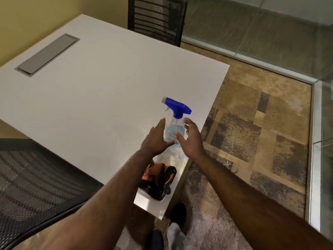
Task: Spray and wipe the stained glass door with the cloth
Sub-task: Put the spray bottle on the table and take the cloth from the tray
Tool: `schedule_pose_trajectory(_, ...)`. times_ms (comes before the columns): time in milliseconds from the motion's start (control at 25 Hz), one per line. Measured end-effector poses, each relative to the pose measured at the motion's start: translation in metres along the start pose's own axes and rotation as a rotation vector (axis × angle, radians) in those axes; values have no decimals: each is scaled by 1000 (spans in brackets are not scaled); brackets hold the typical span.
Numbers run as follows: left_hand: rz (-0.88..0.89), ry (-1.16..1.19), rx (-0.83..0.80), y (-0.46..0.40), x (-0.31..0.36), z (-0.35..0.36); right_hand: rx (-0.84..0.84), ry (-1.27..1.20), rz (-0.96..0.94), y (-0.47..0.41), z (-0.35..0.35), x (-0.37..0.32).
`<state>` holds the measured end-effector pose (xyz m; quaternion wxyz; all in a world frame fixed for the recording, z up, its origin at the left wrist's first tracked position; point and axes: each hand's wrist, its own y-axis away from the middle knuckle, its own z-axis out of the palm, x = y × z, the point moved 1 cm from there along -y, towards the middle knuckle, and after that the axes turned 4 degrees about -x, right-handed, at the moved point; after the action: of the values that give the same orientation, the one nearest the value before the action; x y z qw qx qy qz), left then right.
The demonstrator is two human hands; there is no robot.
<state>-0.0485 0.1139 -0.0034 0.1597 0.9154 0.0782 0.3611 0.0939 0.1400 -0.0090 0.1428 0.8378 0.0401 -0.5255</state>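
Note:
A clear spray bottle (175,123) with a blue trigger head and blue liquid stands upright near the right edge of the white table (90,91). My left hand (155,138) is at its left side and my right hand (191,138) at its right, both with fingers spread; whether they touch the bottle I cannot tell. An orange cloth (155,173) lies on the table just below my hands, partly hidden by my left forearm, beside a dark coiled strap. The glass wall (261,27) runs along the back right.
A black mesh chair (155,18) stands at the table's far side and another (36,175) at the near left. A grey cable hatch (47,55) is set in the tabletop. Patterned carpet (252,132) covers the floor on the right, bounded by a metal glass frame (314,141).

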Motion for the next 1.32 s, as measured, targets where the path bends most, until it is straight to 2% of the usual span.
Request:
schedule_pose_trajectory(80, -38, -56, 60, 13, -15, -11, 146, -24, -30, 17, 0, -4)
schedule_pose_trajectory(120, -25, -70, 141, 21, -24, -18, 249, -3, -60, 28, -1, -5)
schedule_pose_trajectory(200, 63, -123, 290, 40, -39, -28, 397, 118, -121, 51, 2, -5)
schedule_pose_trajectory(240, 113, -179, 280, 49, -42, -31, 401, 190, -141, 60, 5, -4)
schedule_pose_trajectory(320, 209, -333, 77, 60, -43, -27, 285, 341, -175, 74, 14, -2)
schedule_pose_trajectory(360, 251, -453, -49, 63, -41, -21, 199, 441, -184, 78, 20, 0)
schedule_pose_trajectory(440, 309, -729, -199, 67, -39, -8, 13, 678, -145, 82, 34, 4)
schedule_pose_trajectory(560, 296, -972, -270, 66, -40, 6, -264, 941, -15, 81, 52, 10)
schedule_pose_trajectory(680, 218, -1053, -326, 61, -40, 8, -399, 987, 41, 81, 61, 10)
schedule_pose_trajectory(920, 162, -1170, -433, 58, -33, 19, -463, 986, 59, 82, 66, 10)
schedule_pose_trajectory(1200, 124, -1258, -418, 51, -39, 18, -401, 1022, 70, 82, 78, 19)
schedule_pose_trajectory(1320, 106, -1199, -379, 51, -42, 24, -342, 1017, 81, 80, 82, 24)
